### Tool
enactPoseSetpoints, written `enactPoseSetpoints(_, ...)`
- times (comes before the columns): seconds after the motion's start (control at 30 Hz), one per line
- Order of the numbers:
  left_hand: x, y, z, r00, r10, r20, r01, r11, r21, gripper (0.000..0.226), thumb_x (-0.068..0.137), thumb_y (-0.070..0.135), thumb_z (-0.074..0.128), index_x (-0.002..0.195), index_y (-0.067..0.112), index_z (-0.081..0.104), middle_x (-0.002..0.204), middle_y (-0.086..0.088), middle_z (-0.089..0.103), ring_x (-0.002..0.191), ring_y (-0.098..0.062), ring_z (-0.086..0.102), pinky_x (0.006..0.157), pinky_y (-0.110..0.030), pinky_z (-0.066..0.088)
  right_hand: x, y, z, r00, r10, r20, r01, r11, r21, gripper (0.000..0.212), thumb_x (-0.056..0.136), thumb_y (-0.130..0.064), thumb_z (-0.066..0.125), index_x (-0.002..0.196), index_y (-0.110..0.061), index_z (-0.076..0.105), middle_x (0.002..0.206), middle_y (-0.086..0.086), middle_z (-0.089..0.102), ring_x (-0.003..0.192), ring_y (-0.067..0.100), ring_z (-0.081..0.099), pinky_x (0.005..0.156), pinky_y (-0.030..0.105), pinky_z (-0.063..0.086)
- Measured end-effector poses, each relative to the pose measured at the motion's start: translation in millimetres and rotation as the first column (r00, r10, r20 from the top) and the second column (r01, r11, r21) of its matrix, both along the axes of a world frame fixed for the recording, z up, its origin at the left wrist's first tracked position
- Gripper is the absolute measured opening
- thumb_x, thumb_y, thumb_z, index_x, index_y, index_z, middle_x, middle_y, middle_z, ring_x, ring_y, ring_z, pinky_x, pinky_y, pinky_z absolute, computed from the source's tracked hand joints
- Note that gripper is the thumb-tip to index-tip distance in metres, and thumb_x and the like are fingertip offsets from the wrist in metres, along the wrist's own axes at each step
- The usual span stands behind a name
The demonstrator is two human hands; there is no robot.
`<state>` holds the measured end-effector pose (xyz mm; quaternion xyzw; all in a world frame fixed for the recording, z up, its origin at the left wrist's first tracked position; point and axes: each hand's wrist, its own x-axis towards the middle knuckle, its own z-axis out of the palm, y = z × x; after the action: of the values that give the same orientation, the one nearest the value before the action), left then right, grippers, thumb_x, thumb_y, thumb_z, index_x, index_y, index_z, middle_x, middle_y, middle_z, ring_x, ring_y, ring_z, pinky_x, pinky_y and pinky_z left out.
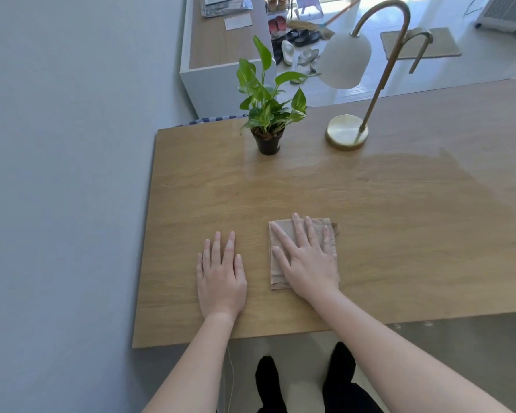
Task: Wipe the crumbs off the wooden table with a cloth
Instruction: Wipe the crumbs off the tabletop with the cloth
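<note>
Your R hand (306, 259) lies flat, fingers spread, on 1 folded cloth (331, 234) near bench (399, 234) front edge; L hand (221, 275) flat, empty beside it. Behind: 1 potted plant (267, 108), 1 lamp (347, 131).

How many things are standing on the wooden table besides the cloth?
2: a potted plant at the far left, and a brass desk lamp to its right. The cloth lies under the right hand.

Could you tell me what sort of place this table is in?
Probably a home, near an entryway. Beyond the wooden table with its potted plant and brass lamp, shoes lie scattered on a tiled floor beside a doormat.
</note>
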<state>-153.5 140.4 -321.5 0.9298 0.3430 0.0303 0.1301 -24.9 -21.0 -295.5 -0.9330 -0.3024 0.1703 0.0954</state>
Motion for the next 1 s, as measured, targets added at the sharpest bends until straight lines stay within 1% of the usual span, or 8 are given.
enactPoseSetpoints(0.17,-0.5,-0.3,-0.1,1.0,-0.001,0.014,0.001,1.0,-0.005,0.056,0.114,0.045,0.029,0.169,0.04,0.019,0.178,0.004,0.02,0.166,-0.02,0.009,0.134,-0.045,0.01,-23.1,-84.3,3.4,0.981,0.195,0.014,-0.195,0.981,-0.009,0.055,0.11,-0.068,0.014,0.16,-0.064,-0.007,0.177,-0.016,-0.009,0.163,0.01,-0.015,0.132,0.051,-0.007)
enactPoseSetpoints(0.33,0.0,-0.3,0.9,1.0,-0.003,0.02,0.003,1.0,-0.002,0.057,0.114,0.045,0.029,0.169,0.039,0.02,0.178,0.004,0.02,0.166,-0.02,0.009,0.134,-0.045,0.01,46.7,-132.5,11.5,0.998,-0.053,0.038,0.057,0.994,-0.093,0.056,0.106,-0.072,0.007,0.16,-0.064,-0.008,0.178,-0.015,-0.004,0.163,0.009,-0.013,0.133,0.049,-0.006)
enactPoseSetpoints(0.5,1.8,-0.6,1.1,1.0,-0.001,0.021,0.001,1.0,0.011,0.057,0.113,0.046,0.029,0.169,0.04,0.018,0.178,0.005,0.019,0.166,-0.019,0.009,0.134,-0.043,0.008,85.9,-52.5,3.8,0.921,-0.386,0.041,0.388,0.918,-0.084,0.06,0.104,-0.071,0.006,0.162,-0.062,-0.002,0.18,-0.005,-0.003,0.165,0.022,-0.008,0.13,0.055,-0.01)
enactPoseSetpoints(0.57,1.3,-0.3,0.1,1.0,-0.002,0.013,0.002,1.0,0.018,0.057,0.113,0.046,0.029,0.169,0.041,0.018,0.178,0.005,0.019,0.166,-0.02,0.009,0.134,-0.043,0.007,70.7,-18.6,1.7,0.947,-0.318,0.037,0.32,0.946,-0.063,0.06,0.104,-0.071,0.005,0.163,-0.06,-0.006,0.18,-0.003,-0.007,0.165,0.025,-0.011,0.13,0.056,-0.013)
enactPoseSetpoints(0.63,-1.5,-0.8,-0.8,1.0,0.004,0.004,-0.004,1.0,0.017,0.057,0.114,0.045,0.029,0.169,0.041,0.018,0.178,0.004,0.019,0.166,-0.02,0.009,0.134,-0.043,0.007,38.4,-4.7,1.9,0.991,-0.127,0.032,0.128,0.991,-0.024,0.058,0.106,-0.07,0.004,0.161,-0.06,-0.012,0.179,-0.003,-0.01,0.165,0.025,-0.013,0.131,0.056,-0.011)
enactPoseSetpoints(0.77,2.0,-6.4,1.6,0.999,0.031,0.012,-0.031,1.0,0.0,0.056,0.114,0.043,0.033,0.168,0.038,0.025,0.177,0.002,0.024,0.165,-0.022,0.013,0.134,-0.046,0.01,-3.6,-47.4,1.3,0.993,0.114,0.023,-0.114,0.993,-0.019,0.057,0.108,-0.07,0.01,0.161,-0.062,-0.01,0.178,-0.011,-0.01,0.164,0.016,-0.015,0.132,0.054,-0.007)
enactPoseSetpoints(0.87,14.6,-15.1,4.5,0.995,0.089,0.038,-0.089,0.996,-0.008,0.054,0.113,0.043,0.035,0.166,0.031,0.036,0.174,-0.002,0.031,0.164,-0.026,0.02,0.133,-0.048,0.013,13.6,-107.0,0.9,0.995,0.083,0.049,-0.082,0.996,-0.02,0.056,0.108,-0.072,0.013,0.16,-0.065,-0.006,0.176,-0.02,-0.008,0.163,0.006,-0.014,0.133,0.049,-0.006)
enactPoseSetpoints(1.0,46.3,-22.4,9.2,0.998,0.058,0.039,-0.058,0.998,-0.002,0.056,0.113,0.043,0.033,0.167,0.027,0.033,0.175,-0.004,0.028,0.164,-0.026,0.02,0.134,-0.046,0.012,75.5,-159.5,5.9,0.992,-0.098,0.073,0.103,0.993,-0.06,0.056,0.106,-0.073,0.009,0.159,-0.066,-0.007,0.177,-0.019,-0.004,0.163,0.006,-0.013,0.133,0.045,-0.009)
